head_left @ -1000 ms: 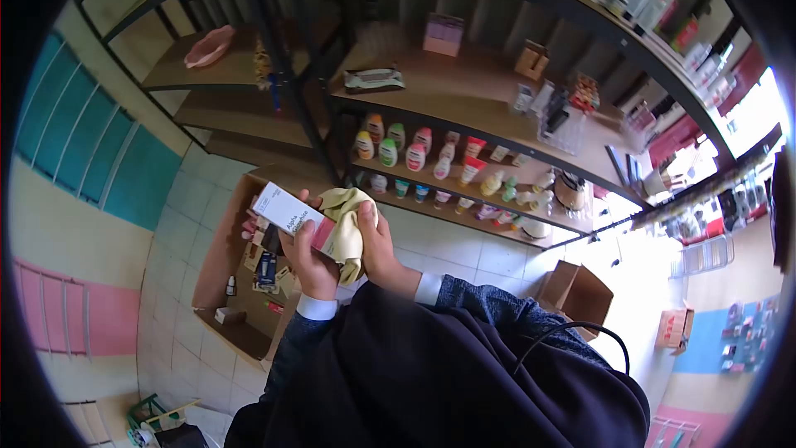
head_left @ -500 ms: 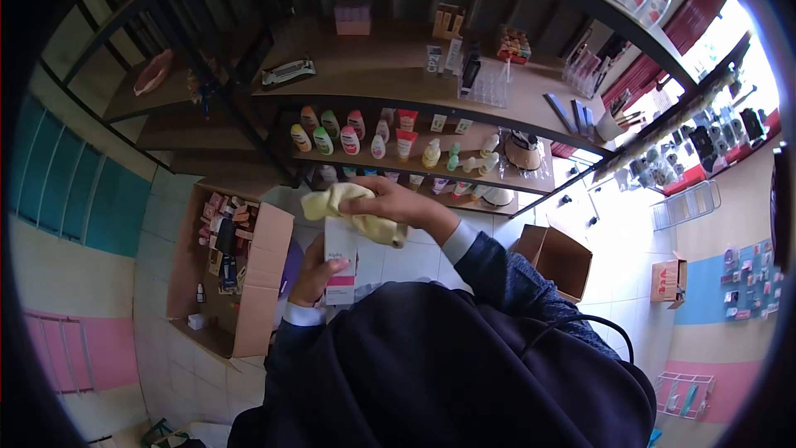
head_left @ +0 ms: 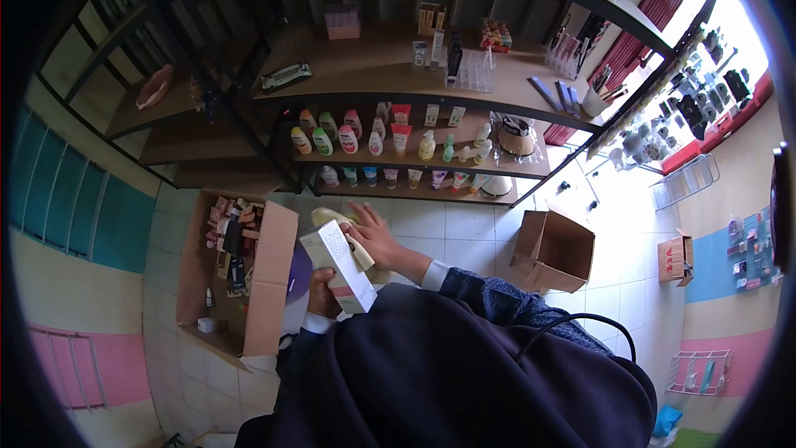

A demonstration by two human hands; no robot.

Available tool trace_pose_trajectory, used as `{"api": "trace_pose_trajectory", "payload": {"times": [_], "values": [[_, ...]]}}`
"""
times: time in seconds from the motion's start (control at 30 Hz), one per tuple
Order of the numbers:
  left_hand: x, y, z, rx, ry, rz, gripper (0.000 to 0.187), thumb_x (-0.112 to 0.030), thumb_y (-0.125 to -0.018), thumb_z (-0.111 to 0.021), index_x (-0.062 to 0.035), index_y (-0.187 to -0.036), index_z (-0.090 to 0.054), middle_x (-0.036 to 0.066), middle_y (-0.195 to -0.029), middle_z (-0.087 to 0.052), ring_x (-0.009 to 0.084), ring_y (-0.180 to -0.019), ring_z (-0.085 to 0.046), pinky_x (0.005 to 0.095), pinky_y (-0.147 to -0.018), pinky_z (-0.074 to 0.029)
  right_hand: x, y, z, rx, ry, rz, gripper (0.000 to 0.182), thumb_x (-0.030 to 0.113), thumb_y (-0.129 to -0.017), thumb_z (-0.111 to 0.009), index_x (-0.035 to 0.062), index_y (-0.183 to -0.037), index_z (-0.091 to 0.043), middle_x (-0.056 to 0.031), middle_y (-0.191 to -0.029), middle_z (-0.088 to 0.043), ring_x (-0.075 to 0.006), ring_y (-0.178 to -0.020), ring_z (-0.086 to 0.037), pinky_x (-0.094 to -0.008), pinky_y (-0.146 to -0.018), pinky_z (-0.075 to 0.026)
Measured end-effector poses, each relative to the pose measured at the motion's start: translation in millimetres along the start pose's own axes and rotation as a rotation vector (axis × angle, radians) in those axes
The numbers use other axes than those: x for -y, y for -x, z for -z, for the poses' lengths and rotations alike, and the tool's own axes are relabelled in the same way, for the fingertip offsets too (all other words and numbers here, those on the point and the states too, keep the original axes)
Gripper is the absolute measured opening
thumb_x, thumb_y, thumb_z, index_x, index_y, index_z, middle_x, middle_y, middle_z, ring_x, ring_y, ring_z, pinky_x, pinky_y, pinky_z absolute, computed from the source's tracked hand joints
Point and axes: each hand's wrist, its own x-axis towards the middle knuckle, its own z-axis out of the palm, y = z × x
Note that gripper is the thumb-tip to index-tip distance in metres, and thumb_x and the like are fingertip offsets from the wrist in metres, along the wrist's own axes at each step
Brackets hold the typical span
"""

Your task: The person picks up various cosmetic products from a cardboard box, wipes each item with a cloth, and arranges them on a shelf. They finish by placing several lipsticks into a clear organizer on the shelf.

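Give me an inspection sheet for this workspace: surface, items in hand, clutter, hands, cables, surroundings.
Surface: brown shelf boards carry products; tiled floor below.
Items in hand: white box, tilted; pale yellow cloth against it.
Clutter: large open carton at left, holding jumbled packages; second open carton at right.
Hands: left hand grips the white box; right hand touches the cloth, grip unclear.
Cables: black loop by the right sleeve; strap or cable, unclear.
Surroundings: bottles on a lower board; teal wall panel at left.
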Motion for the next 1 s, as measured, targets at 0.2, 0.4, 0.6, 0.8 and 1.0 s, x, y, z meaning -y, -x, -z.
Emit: {"api": "trace_pose_trajectory", "payload": {"times": [0.2, 0.4, 0.6, 0.8, 1.0], "values": [[-6.5, 50.0, 41.5, -0.121, -0.146, 0.103, 0.046, -0.023, -0.071, -0.055, -0.0013, -0.111, -0.048, 0.009, -0.096, -0.056, 0.0197, -0.087, -0.057, 0.0312, -0.075, -0.047, 28.7, 20.9, -12.8, -0.258, -0.194, -0.023, 0.038, 0.034, -0.086, -0.05, 0.0077, -0.114, -0.05, -0.0157, -0.129, -0.036, -0.0299, -0.118, -0.037, -0.0392, -0.095, -0.034], [-3.2, 69.5, 66.5, -0.015, -0.546, 0.029, 0.047, -0.015, -0.075, -0.055, -0.0022, -0.117, -0.04, 0.008, -0.104, -0.046, 0.0164, -0.097, -0.048, 0.0286, -0.081, -0.041, 62.4, 51.6, -41.0, 0.07, -0.347, 0.139, 0.056, 0.045, -0.072, -0.066, 0.0017, -0.106, -0.053, -0.0186, -0.092, -0.061, -0.0301, -0.084, -0.061, -0.0364, -0.077, -0.046], [-14.8, 86.2, 59.0, 0.0, -0.577, 0.023, 0.039, -0.03, -0.08, -0.059, -0.0015, -0.105, -0.052, 0.007, -0.1, -0.053, 0.0151, -0.091, -0.052, 0.0281, -0.078, -0.042, 70.2, 49.6, -28.1, -0.068, -0.564, 0.005, 0.052, 0.029, -0.073, -0.07, 0.0006, -0.111, -0.048, -0.0124, -0.09, -0.059, -0.0189, -0.084, -0.058, -0.0298, -0.075, -0.047], [-0.5, 84.6, 84.5, -0.194, -0.02, -0.024, 0.052, -0.049, -0.09, -0.035, -0.0048, -0.118, -0.044, 0.007, -0.107, -0.055, 0.0142, -0.091, -0.056, 0.0274, -0.078, -0.046, 96.1, 42.9, -17.8, -0.404, -0.54, 0.304, 0.052, 0.019, -0.069, -0.074, -0.0003, -0.109, -0.046, -0.0101, -0.098, -0.052, -0.0171, -0.092, -0.052, -0.0296, -0.08, -0.043], [-13.2, 96.8, 77.9, -0.248, -0.009, -0.09, 0.041, -0.038, -0.091, -0.041, -0.0011, -0.108, -0.05, 0.008, -0.099, -0.059, 0.0156, -0.088, -0.059, 0.0279, -0.077, -0.048, 122.2, 45.8, -43.6, -0.313, -0.054, 0.605, 0.056, 0.021, -0.067, -0.073, 0.0017, -0.111, -0.045, -0.0182, -0.098, -0.051, -0.0378, -0.09, -0.052, -0.0399, -0.076, -0.044]]}}
